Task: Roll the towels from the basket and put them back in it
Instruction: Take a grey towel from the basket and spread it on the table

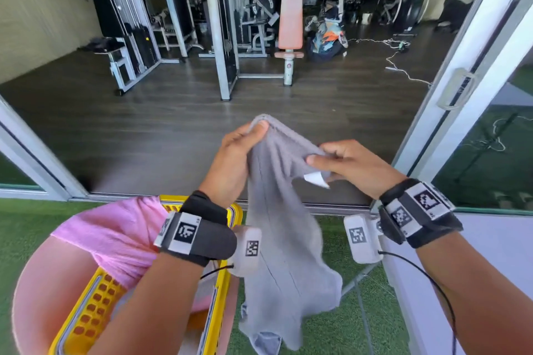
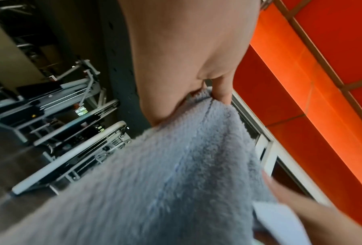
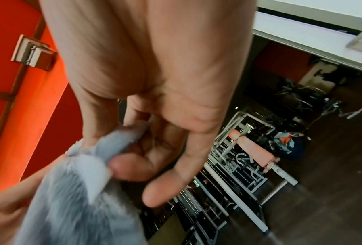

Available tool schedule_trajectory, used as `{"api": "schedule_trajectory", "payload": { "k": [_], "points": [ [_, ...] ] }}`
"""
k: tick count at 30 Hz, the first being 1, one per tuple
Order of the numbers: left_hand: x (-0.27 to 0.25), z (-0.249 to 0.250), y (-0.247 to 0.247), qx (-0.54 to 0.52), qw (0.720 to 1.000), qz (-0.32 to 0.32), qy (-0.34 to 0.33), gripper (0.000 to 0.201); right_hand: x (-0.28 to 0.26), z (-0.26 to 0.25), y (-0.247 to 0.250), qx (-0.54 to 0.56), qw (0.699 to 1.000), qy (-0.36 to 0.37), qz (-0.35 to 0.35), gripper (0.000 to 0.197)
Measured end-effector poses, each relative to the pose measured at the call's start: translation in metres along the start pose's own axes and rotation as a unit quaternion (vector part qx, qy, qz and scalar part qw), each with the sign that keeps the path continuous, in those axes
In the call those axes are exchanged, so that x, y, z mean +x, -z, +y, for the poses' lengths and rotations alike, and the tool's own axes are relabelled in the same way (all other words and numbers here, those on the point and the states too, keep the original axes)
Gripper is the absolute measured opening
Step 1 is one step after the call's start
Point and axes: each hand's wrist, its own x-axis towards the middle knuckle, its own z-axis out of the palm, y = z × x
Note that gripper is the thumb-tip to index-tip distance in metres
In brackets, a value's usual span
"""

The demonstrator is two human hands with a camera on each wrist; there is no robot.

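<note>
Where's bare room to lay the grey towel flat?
Free: the white surface at right, beside the right hand. Crowded: the yellow basket at left holds a pink towel; the grey towel, pinched by the left hand too, hangs over turf.

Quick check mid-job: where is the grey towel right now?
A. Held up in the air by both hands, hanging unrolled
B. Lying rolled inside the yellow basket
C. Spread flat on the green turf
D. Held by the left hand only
A: the left hand and the right hand each pinch the top edge of the grey towel, which hangs loose beside the yellow basket.
</note>
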Motion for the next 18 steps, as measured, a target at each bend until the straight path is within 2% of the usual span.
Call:
{"api": "schedule_trajectory", "payload": {
  "k": [2, 4, 6, 9, 11, 13, 15, 18],
  "points": [
    [-0.007, -0.004, -0.005, 0.072, 0.994, -0.086, 0.002, 0.023, 0.005, -0.003, 0.006, 0.032, 0.999, 0.039, 0.019, 0.038],
    [-0.012, -0.012, -0.018, 0.174, 0.973, -0.153, 0.006, 0.018, 0.014, -0.013, 0.007, 0.054, 0.993, 0.093, 0.056, 0.03],
    [-0.008, -0.017, -0.026, 0.188, 0.974, -0.122, -0.004, 0.019, 0.021, -0.019, 0.001, 0.102, 0.984, 0.112, 0.092, 0.013],
    [0.001, -0.02, -0.022, 0.11, 0.993, -0.025, -0.019, 0.031, 0.023, -0.007, -0.018, 0.19, 0.974, 0.078, 0.101, 0.022],
    [0.0, -0.022, -0.019, 0.112, 0.994, -0.009, -0.018, 0.035, 0.021, -0.001, -0.027, 0.191, 0.972, 0.083, 0.106, 0.023],
    [-0.002, -0.02, -0.018, 0.141, 0.99, -0.028, -0.003, 0.04, 0.02, -0.005, -0.026, 0.134, 0.978, 0.108, 0.117, 0.022],
    [-0.001, -0.017, -0.013, 0.145, 0.987, -0.065, 0.011, 0.034, 0.02, -0.013, -0.024, 0.079, 0.984, 0.117, 0.105, 0.022],
    [0.004, -0.006, -0.005, 0.124, 0.987, -0.1, 0.019, 0.03, 0.022, -0.017, -0.026, 0.067, 0.985, 0.117, 0.107, 0.019]
  ]
}}
